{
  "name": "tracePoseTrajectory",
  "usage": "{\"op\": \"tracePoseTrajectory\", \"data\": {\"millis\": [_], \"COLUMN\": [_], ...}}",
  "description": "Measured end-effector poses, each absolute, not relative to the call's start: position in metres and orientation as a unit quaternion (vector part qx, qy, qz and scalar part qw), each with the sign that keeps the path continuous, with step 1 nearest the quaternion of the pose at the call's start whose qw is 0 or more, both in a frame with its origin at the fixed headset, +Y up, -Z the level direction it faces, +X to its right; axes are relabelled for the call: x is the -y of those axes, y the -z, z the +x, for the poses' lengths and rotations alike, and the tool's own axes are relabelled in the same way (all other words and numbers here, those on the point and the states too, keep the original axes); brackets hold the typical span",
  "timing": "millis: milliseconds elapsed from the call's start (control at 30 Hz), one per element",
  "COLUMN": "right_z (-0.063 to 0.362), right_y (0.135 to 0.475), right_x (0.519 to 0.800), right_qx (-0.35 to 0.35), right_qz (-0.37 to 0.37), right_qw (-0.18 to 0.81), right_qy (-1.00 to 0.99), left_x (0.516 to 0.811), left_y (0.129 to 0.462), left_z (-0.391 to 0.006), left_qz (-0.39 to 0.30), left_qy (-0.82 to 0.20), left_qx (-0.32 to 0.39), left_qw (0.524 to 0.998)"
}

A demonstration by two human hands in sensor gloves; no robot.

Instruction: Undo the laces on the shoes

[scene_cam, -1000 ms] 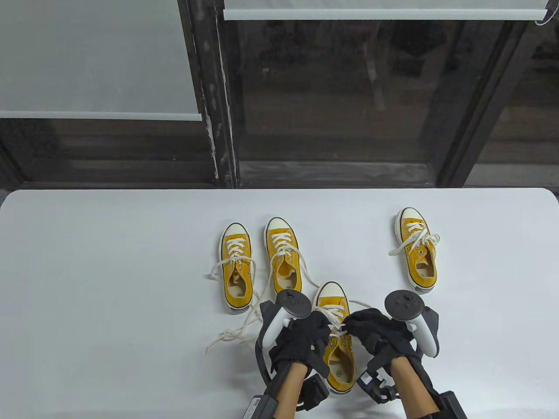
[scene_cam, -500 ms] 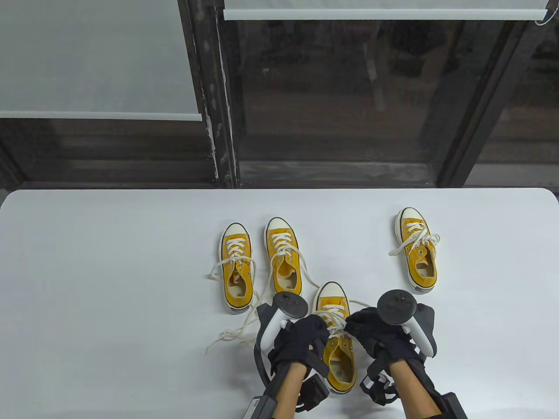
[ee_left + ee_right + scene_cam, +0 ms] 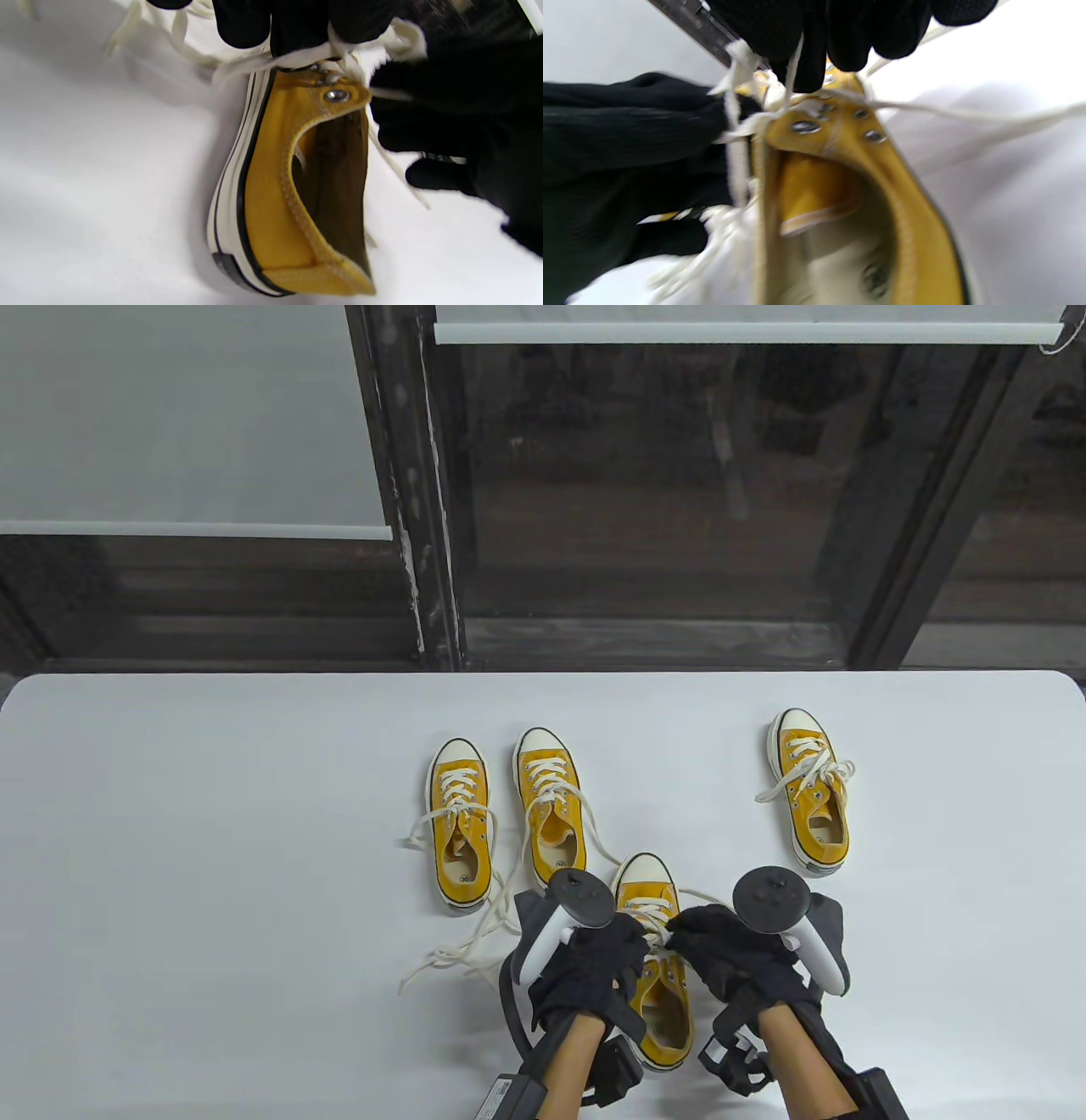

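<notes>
A yellow canvas sneaker (image 3: 657, 1001) with white laces (image 3: 649, 914) lies near the table's front edge, toe pointing away. My left hand (image 3: 604, 954) and right hand (image 3: 704, 937) meet over its lace knot. In the left wrist view my left fingers (image 3: 297, 25) pinch a white lace at the top eyelets of the shoe (image 3: 292, 203). In the right wrist view my right fingers (image 3: 801, 46) pinch a lace strand above the shoe's (image 3: 848, 190) opening. The knot itself is hidden under the gloves.
Three more yellow sneakers stand further back: two side by side at centre left (image 3: 461, 823) (image 3: 551, 810) with long loose laces trailing on the white table (image 3: 212, 831), and one at the right (image 3: 810, 789) with a bow showing.
My left hand has shifted slightly right and closer to the shoe's laces. My right hand has stayed over the knot with small finger movement.
</notes>
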State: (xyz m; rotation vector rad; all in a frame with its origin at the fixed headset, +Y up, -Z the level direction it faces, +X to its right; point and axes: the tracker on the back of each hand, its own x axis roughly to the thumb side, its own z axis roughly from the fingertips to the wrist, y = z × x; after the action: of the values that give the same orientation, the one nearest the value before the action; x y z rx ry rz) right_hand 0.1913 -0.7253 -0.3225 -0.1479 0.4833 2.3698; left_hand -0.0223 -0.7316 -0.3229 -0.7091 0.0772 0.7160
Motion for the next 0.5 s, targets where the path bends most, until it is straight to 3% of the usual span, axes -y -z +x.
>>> {"op": "tracePoseTrajectory", "data": {"millis": [100,267,400,500], "right_z": [0.193,0.185,0.182,0.181], "right_y": [0.323,0.325,0.321,0.318], "right_x": [0.727,0.729,0.726,0.722], "right_qx": [-0.203,-0.237,-0.188,-0.108], "right_qz": [-0.062,-0.004,-0.030,-0.075], "right_qw": [0.390,0.397,0.325,0.237], "right_qy": [-0.896,-0.887,-0.926,-0.962], "left_x": [0.734,0.731,0.732,0.732], "left_y": [0.323,0.323,0.323,0.322], "left_z": [-0.026,-0.023,-0.026,-0.026], "left_qz": [-0.344,-0.337,-0.339,-0.323], "left_qy": [-0.352,-0.344,-0.352,-0.315], "left_qx": [-0.045,-0.029,-0.040,-0.060], "left_qw": [0.870,0.876,0.872,0.890]}}
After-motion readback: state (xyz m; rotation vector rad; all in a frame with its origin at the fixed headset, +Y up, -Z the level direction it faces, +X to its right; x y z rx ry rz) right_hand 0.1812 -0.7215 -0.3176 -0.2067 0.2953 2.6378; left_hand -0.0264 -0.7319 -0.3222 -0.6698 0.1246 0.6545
